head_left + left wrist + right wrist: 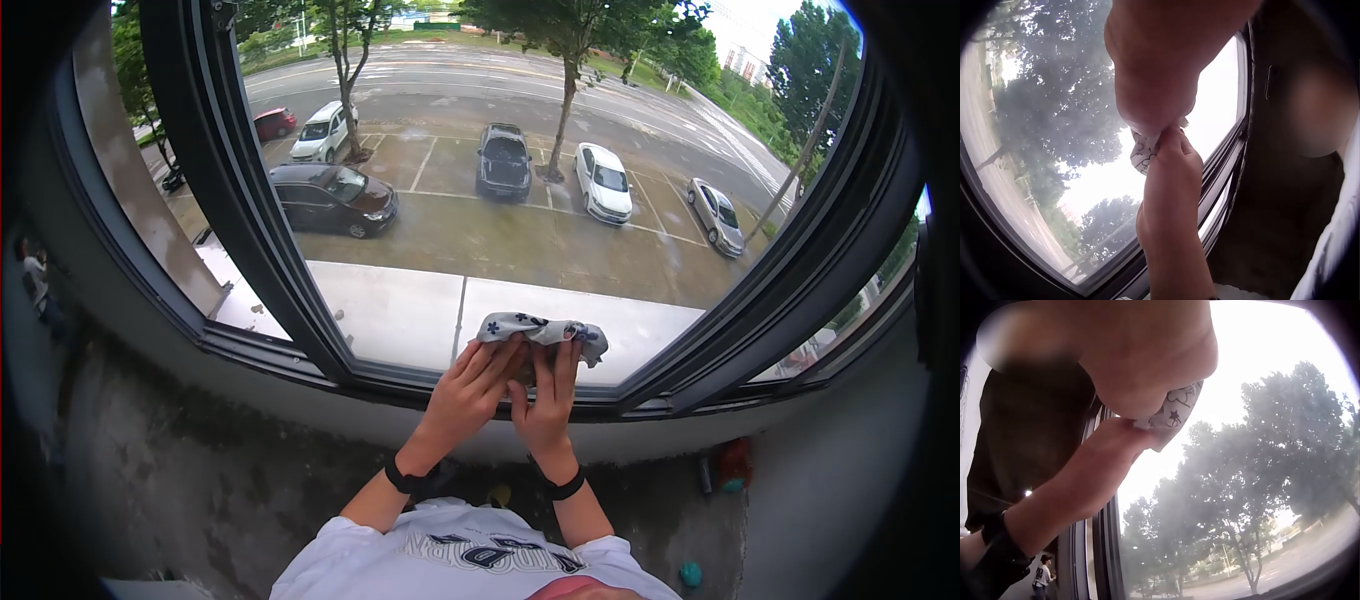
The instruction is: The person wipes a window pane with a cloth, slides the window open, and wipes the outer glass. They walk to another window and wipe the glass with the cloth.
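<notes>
A pale cloth with dark blue flower prints (535,326) lies bunched against the lower part of the window pane (440,240). My left hand (474,382) presses it from the left with the fingers stretched forward. Beside it my right hand (548,396) pushes on the cloth's right part, fingers also straight, thumb toward the left hand. Both sets of fingertips overlap the cloth's lower edge. In the left wrist view, only a patch of the cloth (1141,153) shows past the hands; the right wrist view shows another printed fold.
Dark window frame (660,395) runs around the pane, with a slanted upright (270,200) on the left. A pale ledge (400,300) lies outside, with parked cars beyond. A teal object (690,573) is on the floor at right. Another person (1042,576) stands farther along indoors.
</notes>
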`<state>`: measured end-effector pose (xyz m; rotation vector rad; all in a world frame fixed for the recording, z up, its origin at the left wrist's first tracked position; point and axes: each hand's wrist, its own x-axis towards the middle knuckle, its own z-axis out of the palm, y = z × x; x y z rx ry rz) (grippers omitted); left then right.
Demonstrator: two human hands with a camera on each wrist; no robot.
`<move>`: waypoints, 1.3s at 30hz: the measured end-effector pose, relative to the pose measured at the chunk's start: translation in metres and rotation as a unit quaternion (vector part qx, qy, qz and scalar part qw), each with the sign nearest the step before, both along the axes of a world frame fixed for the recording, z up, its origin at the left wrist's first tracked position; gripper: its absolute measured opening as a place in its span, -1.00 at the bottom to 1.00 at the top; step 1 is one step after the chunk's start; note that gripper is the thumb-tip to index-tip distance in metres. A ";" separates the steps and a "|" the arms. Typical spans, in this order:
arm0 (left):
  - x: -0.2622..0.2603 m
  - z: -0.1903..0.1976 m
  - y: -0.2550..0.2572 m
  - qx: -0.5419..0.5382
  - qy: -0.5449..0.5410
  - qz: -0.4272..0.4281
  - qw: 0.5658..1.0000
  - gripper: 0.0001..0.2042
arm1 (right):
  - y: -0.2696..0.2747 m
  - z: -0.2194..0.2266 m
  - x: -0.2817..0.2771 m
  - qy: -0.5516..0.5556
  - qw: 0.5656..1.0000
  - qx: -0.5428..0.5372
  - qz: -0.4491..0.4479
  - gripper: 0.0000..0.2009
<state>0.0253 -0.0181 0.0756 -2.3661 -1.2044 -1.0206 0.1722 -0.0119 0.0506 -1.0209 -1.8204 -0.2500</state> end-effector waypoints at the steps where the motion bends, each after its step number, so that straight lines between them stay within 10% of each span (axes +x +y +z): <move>1: -0.010 -0.006 -0.002 0.003 0.003 0.007 1.000 -0.56 | 0.002 -0.011 -0.009 0.003 1.000 0.003 0.007 -0.51; 5: -0.049 -0.026 -0.007 -0.003 0.030 0.031 0.999 -0.57 | 0.009 -0.050 -0.042 -0.018 1.000 0.011 0.009 -0.51; 11: -0.072 -0.011 -0.009 0.024 -0.031 0.080 0.996 -0.60 | 0.021 0.019 -0.077 -0.050 0.995 0.081 0.041 -0.62; 20: -0.054 -0.061 -0.010 0.071 -0.046 0.087 0.993 -0.70 | 0.008 -0.044 -0.064 -0.093 0.995 0.046 -0.014 -0.61; 32: 0.004 -0.018 0.016 0.175 -0.034 0.011 0.984 -0.76 | -0.002 -0.013 -0.016 -0.047 0.981 0.063 -0.175 -0.64; 39: 0.037 0.032 0.023 0.267 -0.063 0.045 0.961 -0.77 | -0.001 0.055 0.014 -0.024 0.989 0.085 -0.115 -0.60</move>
